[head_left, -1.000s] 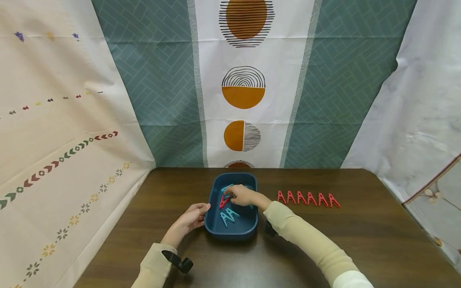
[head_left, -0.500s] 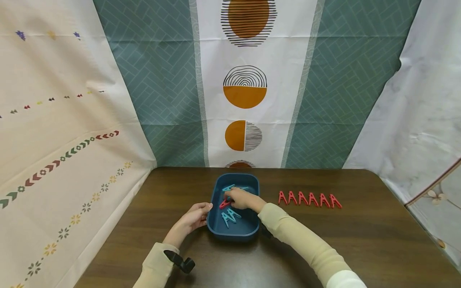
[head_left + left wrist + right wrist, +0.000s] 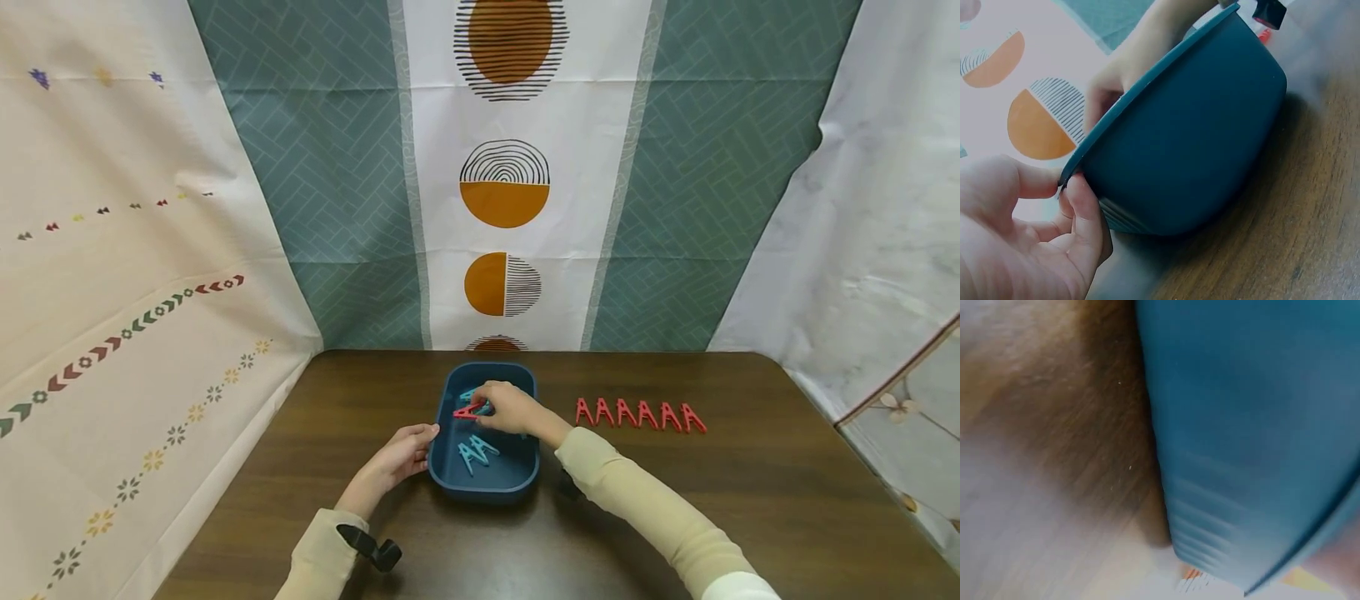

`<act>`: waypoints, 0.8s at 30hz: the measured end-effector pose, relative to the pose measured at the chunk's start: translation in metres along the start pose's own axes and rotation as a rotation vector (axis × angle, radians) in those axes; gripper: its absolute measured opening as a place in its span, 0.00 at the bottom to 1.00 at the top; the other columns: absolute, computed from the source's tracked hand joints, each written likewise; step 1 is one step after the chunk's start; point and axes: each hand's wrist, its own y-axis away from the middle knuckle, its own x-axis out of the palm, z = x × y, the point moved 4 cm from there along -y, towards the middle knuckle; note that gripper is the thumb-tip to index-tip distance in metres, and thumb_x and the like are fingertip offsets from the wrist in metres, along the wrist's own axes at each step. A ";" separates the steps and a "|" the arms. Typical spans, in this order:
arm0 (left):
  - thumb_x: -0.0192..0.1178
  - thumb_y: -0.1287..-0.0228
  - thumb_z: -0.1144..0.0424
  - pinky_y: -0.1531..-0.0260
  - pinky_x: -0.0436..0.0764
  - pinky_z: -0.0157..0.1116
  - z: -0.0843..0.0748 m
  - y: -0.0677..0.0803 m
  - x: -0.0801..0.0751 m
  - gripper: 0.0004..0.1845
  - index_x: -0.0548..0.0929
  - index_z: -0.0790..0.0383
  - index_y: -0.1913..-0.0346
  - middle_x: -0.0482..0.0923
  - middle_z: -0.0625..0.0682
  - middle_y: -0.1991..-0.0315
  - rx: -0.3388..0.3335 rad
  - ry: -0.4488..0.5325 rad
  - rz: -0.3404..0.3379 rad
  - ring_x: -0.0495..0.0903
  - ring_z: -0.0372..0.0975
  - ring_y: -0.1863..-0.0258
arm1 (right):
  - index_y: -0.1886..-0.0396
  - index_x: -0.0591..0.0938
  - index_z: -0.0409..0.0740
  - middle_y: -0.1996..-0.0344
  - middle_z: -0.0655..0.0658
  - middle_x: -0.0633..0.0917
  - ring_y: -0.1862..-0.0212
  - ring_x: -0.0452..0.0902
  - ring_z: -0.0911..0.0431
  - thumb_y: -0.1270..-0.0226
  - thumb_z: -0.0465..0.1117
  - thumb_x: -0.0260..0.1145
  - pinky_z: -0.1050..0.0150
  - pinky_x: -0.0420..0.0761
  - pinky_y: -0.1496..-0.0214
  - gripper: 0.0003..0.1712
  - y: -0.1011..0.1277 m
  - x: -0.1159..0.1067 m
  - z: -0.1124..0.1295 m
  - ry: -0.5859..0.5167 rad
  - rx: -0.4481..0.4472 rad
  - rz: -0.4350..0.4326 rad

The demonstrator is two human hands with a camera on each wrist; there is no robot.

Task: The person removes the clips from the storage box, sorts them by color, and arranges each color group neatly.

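Right grip pinching a red peg inside the blue bin

The right grip [image 3: 512,410] is pinching one end of the red peg [image 3: 463,413], which is lying over the left-hand part of the blue bin [image 3: 484,495]; whether it is touching the floor of the bin, I cannot tell. The left grip [image 3: 401,454] is holding the bin's rim between thumb and fingers. Handling the peg well is probably calling for a firm pinch that is not squeezing it open, a mostly upward lift, and a left grip that is bracing the rim without tipping it.

A teal peg [image 3: 486,409] is showing right by the pinching fingers, so it is likely threatening to snag. Another teal peg [image 3: 468,394] is lying farther back, and a pair of teal pegs [image 3: 480,445] is lying nearer the person. The bin's wall is standing between the right forearm and the bench [image 3: 750,483], and it is filling much of the right wrist view. Beyond it, to the right, six red pegs [image 3: 624,411] are lying in a row.
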 end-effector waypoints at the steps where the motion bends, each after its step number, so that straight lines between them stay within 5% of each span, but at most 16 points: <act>1: 0.49 0.26 0.57 0.69 0.77 0.29 0.000 0.000 0.000 0.23 0.68 0.76 0.43 0.78 0.47 0.70 0.001 0.003 -0.002 0.75 0.35 0.72 | 0.52 0.82 0.43 0.58 0.44 0.83 0.61 0.80 0.53 0.38 0.42 0.69 0.67 0.81 0.59 0.15 0.003 -0.003 0.000 -0.003 0.003 -0.024; 13: 0.48 0.25 0.59 0.71 0.74 0.28 -0.003 0.010 -0.002 0.14 0.70 0.69 0.49 0.73 0.45 0.74 0.025 0.035 0.016 0.72 0.32 0.76 | 0.56 0.82 0.41 0.63 0.41 0.83 0.65 0.77 0.51 0.41 0.40 0.70 0.68 0.75 0.69 0.14 0.050 -0.031 -0.011 -0.132 0.156 -0.363; 24: 0.47 0.25 0.61 0.68 0.78 0.27 -0.007 0.023 0.001 0.19 0.65 0.74 0.43 0.75 0.46 0.69 0.021 0.010 0.075 0.75 0.31 0.73 | 0.58 0.82 0.42 0.67 0.42 0.83 0.67 0.79 0.52 0.43 0.39 0.72 0.69 0.75 0.68 0.13 0.089 -0.038 -0.022 -0.214 0.200 -0.479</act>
